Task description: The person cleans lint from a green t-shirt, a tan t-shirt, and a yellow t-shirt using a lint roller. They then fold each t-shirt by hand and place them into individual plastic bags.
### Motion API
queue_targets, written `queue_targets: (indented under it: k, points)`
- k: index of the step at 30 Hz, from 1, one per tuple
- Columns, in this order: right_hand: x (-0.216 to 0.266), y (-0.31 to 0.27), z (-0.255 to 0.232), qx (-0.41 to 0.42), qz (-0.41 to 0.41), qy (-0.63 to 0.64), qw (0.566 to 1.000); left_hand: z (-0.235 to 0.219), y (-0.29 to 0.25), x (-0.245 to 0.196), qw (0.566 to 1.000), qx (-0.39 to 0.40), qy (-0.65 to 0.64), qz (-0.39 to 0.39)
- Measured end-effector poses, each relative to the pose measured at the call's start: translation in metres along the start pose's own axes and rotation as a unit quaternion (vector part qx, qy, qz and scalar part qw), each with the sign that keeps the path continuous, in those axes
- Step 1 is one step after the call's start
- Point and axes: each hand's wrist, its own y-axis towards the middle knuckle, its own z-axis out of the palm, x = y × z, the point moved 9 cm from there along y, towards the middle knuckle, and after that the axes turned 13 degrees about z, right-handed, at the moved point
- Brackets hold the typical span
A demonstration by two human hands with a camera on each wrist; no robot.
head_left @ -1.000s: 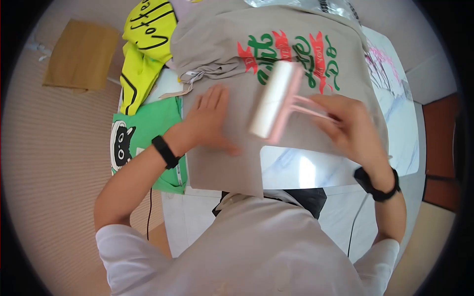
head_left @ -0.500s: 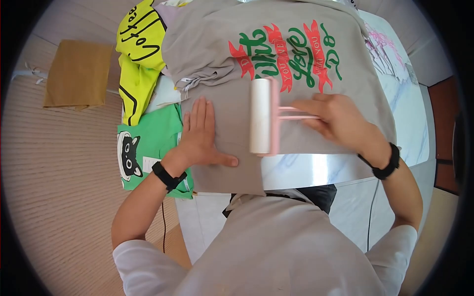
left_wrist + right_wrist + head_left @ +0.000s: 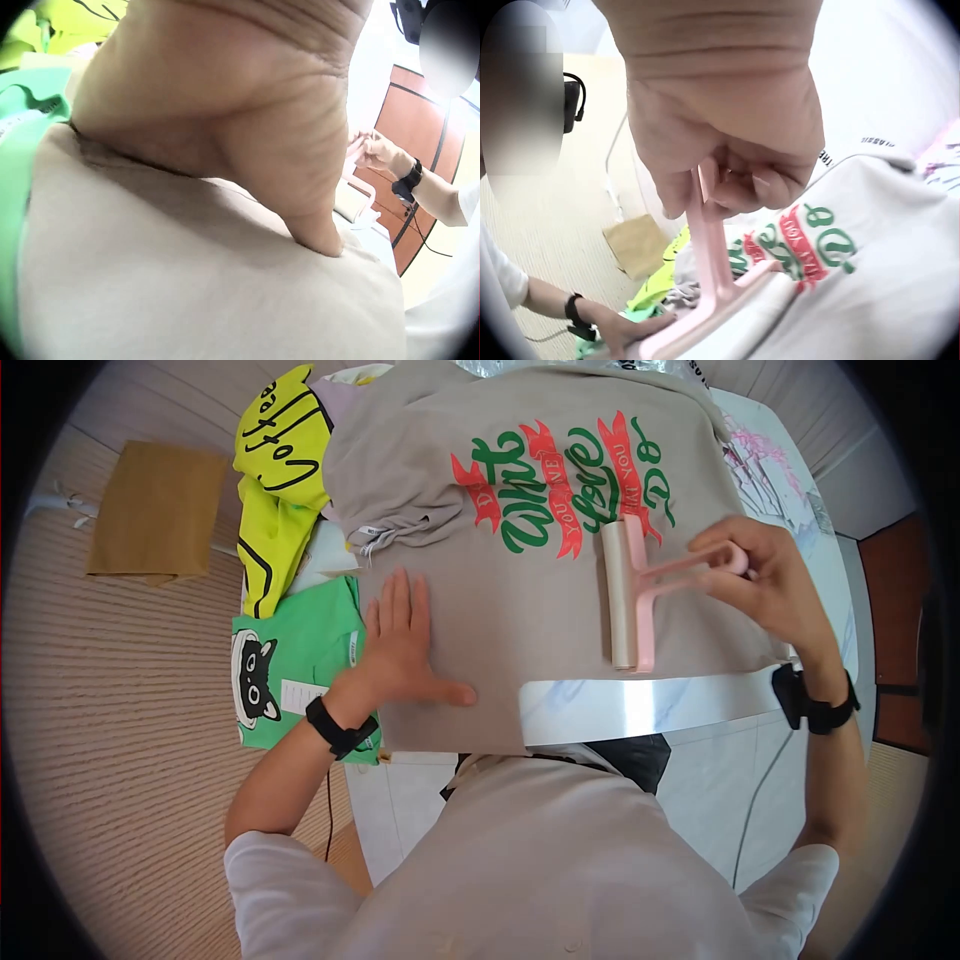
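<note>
A grey-brown T-shirt (image 3: pixel 560 615) with green and red lettering (image 3: pixel 540 490) lies spread over the table. My left hand (image 3: pixel 400 650) rests flat on the shirt, fingers straight and thumb spread to the side; in the left wrist view its thumb tip presses the fabric. With curled fingers, my right hand (image 3: pixel 765 580) grips the pink handle of a lint roller (image 3: pixel 643 600). The roller's white cylinder is over the shirt below the lettering, its handle angled up to the right. In the right wrist view the fingers wrap the handle (image 3: pixel 709 247).
A folded green garment (image 3: pixel 300 630) with a black cat print lies left of the shirt, and a yellow garment (image 3: pixel 285 450) sits behind it. Clear plastic packaging (image 3: pixel 640 368) is at the far edge. A brown paper piece (image 3: pixel 155 510) is off the table's left side.
The lint roller went slightly left, then right across the shirt with my right hand; its handle is now raised more steeply. My left hand stays flat on the shirt.
</note>
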Motion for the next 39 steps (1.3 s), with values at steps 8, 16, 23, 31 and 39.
queue_targets:
  k: [8, 16, 23, 31, 39]
  points:
    - [0.006, 0.039, 0.100, -0.090, 0.011, 0.394, 0.915, 0.008, -0.039, -0.044, 0.989, -0.128, -0.067, 0.026]
    - [0.088, 0.085, 0.223, 0.043, -0.017, 0.482, 0.875, 0.037, -0.081, -0.072, 0.955, -0.280, -0.087, -0.048]
    - [0.060, 0.079, 0.218, -0.034, -0.041, 0.362, 0.931, 0.039, -0.081, -0.070, 0.967, -0.240, -0.029, -0.080]
    - [-0.044, 0.014, 0.065, -0.146, -0.040, 0.408, 0.900, 0.042, -0.080, -0.067, 0.972, -0.209, -0.065, -0.083]
    - [-0.021, 0.011, 0.073, -0.051, -0.071, 0.587, 0.805, 0.006, -0.059, -0.080, 0.959, -0.266, -0.087, 0.050]
